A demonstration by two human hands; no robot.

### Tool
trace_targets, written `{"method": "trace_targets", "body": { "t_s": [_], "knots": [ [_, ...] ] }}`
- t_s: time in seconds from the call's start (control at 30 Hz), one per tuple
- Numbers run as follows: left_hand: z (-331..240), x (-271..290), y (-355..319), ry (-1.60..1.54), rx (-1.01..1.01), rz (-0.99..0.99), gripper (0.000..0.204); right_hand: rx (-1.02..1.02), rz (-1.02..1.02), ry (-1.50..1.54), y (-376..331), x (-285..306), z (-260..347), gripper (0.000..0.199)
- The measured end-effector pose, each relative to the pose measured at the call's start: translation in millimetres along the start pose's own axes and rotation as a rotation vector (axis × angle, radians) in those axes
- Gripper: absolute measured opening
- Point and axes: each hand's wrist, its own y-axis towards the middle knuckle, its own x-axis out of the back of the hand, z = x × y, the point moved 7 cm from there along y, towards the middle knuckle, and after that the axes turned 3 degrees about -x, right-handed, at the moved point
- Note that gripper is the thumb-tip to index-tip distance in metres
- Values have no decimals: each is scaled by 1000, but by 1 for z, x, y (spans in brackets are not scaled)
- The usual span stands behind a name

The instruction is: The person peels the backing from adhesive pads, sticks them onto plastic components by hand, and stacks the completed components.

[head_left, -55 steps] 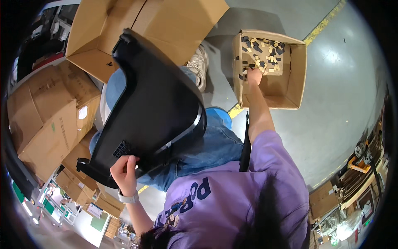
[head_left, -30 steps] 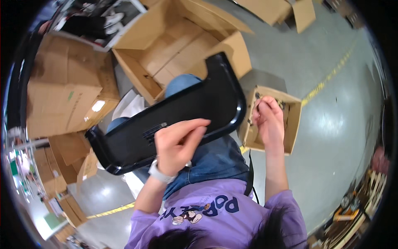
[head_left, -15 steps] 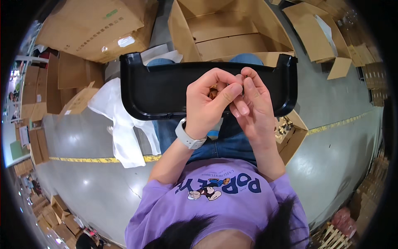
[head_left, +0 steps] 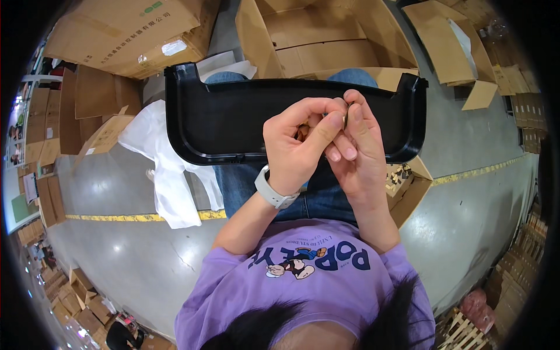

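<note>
A wide black plastic tray-like part (head_left: 233, 119) with raised ends lies across my knees. Above it my two hands meet at the fingertips. My left hand (head_left: 300, 143), with a pale watch on its wrist, is curled closed around small brownish pieces (head_left: 302, 133), mostly covered by the fingers. Its thumb and forefinger touch the right fingertips. My right hand (head_left: 363, 149) pinches a small, thin dark piece (head_left: 347, 115) between thumb and fingers; its exact kind is too small to make out.
An open cardboard box (head_left: 411, 189) with many small black and tan pieces stands by my right side. A large open carton (head_left: 321, 44) lies beyond the tray. White foam sheeting (head_left: 169, 181) is on the floor at left. More cartons (head_left: 131, 38) stand around.
The thin dark piece shows more plainly between the fingertips now. My right thumb has shifted slightly around it. The black part appears slightly higher and tilted; the whole view has shifted a little.
</note>
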Motion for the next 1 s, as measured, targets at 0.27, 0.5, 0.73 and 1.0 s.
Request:
{"method": "trace_targets", "body": {
  "t_s": [0.27, 0.5, 0.73, 1.0],
  "knots": [
    [9, 7, 1, -102, 47, 41, 11, -34, 4, 13, 4, 6, 1, 20],
    [12, 10, 3, -7, 82, 62, 11, 36, -25, -90, 6, 12, 5, 18],
    [12, 9, 4, -129, 145, 54, 3, 17, -21, -148, 8, 9, 2, 24],
    [6, 17, 4, 23, 77, -78, 3, 368, -73, -869, -4, -1, 29, 15]
  ]
}}
